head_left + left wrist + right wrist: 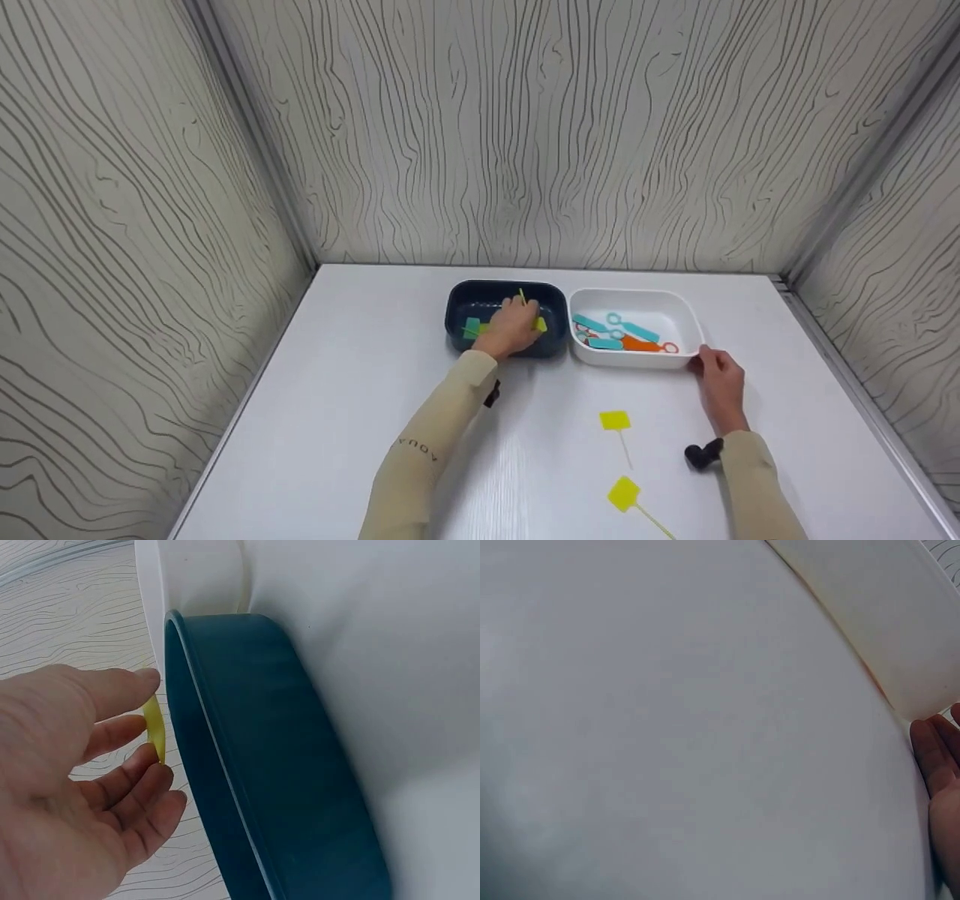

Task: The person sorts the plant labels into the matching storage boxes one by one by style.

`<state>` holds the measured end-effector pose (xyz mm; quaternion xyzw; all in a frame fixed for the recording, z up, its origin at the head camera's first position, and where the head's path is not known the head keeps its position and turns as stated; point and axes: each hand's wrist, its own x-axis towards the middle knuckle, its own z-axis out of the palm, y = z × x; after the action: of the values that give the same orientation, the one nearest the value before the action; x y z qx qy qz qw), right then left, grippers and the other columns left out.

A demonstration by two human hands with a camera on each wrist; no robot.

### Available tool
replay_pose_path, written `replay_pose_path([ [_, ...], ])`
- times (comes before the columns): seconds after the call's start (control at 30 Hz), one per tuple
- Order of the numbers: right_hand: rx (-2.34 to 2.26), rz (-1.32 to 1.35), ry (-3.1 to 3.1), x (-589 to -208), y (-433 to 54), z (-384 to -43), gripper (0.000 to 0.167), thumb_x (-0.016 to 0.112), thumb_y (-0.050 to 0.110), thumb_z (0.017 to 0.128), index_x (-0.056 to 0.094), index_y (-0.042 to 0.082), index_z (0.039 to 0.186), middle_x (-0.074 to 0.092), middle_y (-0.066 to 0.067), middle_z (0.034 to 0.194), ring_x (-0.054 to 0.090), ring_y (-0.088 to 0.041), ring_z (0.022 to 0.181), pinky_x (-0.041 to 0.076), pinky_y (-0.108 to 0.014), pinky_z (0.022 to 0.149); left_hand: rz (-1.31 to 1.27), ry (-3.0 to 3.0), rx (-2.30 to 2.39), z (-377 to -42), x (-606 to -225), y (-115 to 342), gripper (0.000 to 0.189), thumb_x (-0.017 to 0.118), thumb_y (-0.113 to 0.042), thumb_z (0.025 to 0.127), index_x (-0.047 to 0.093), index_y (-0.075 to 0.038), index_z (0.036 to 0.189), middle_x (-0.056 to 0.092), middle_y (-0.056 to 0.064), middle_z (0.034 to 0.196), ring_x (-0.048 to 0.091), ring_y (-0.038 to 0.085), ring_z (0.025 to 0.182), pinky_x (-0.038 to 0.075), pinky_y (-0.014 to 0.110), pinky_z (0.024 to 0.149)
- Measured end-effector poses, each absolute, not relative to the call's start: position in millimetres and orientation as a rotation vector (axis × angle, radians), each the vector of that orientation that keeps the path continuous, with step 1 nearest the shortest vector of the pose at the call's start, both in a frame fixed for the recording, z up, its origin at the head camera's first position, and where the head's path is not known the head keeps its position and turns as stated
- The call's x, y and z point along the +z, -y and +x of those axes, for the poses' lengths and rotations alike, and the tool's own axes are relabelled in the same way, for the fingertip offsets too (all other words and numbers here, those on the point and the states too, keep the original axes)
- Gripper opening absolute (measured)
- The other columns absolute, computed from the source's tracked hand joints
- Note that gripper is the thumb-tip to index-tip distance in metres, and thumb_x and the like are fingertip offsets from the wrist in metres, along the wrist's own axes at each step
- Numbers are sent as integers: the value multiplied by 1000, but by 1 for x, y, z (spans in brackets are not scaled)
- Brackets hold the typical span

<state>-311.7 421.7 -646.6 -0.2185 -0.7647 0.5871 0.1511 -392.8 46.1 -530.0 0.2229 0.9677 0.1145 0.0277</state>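
My left hand (512,328) reaches into the dark blue bin (459,300), its thumb and fingers pinching a yellow tag (155,726) near the rim in the left wrist view. The tag's thin tail sticks up above the fingers in the head view. Beside the hand, a blue-green tag (472,328) and yellow pieces lie in that bin. At the front right corner of the white bin (637,361), my right hand (724,379) holds the corner with its fingertips. Inside the white bin are turquoise tags (640,332) and an orange tag (640,343) with ring ends.
Two yellow square tags with thin tails lie on the white table, one (615,420) in front of the white bin and another (624,494) nearer to me. The two bins stand side by side before a wood-patterned wall (480,150).
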Motion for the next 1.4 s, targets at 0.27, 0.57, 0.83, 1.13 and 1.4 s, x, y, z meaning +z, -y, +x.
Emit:
replay_pose_path([
  [0.27, 1682, -620, 2177, -648, -420, -312, 55, 47, 54, 98, 60, 2, 113, 62, 3, 103, 60, -2, 93, 48, -7, 80, 713, -3036, 334, -395, -530, -47, 35, 57, -27, 99, 52, -14, 131, 55, 10, 125, 53, 25, 112, 51, 40, 93],
  [0.57, 1640, -626, 2186, -649, -421, -311, 55, 46, 55, 98, 61, 4, 112, 63, 5, 100, 60, -2, 93, 45, -6, 79, 721, -3034, 343, -390, -537, -50, 36, 53, -24, 101, 51, -13, 135, 56, 11, 128, 54, 26, 116, 48, 43, 100],
  [0.83, 1650, -629, 2193, -646, -422, -311, 56, 45, 53, 99, 60, 2, 117, 64, 0, 106, 59, -2, 95, 45, -6, 79, 795, -3068, 387, -383, -541, -57, 31, 56, -24, 100, 56, -13, 129, 60, 8, 122, 55, 23, 108, 50, 37, 95],
  [1.13, 1738, -611, 2124, -647, -420, -312, 53, 49, 51, 98, 59, 1, 114, 62, 3, 101, 62, -3, 93, 49, -8, 80, 989, -3131, 526, -371, -553, -66, 20, 51, -22, 101, 62, -12, 114, 64, 5, 108, 57, 20, 98, 51, 32, 89],
  [1.4, 1802, -599, 2078, -648, -422, -312, 52, 51, 52, 97, 59, 3, 112, 61, 4, 100, 61, -5, 93, 50, -9, 81, 1050, -3062, 594, -360, -558, -75, 21, 50, -22, 102, 63, -13, 117, 64, 2, 106, 55, 16, 93, 50, 26, 83],
])
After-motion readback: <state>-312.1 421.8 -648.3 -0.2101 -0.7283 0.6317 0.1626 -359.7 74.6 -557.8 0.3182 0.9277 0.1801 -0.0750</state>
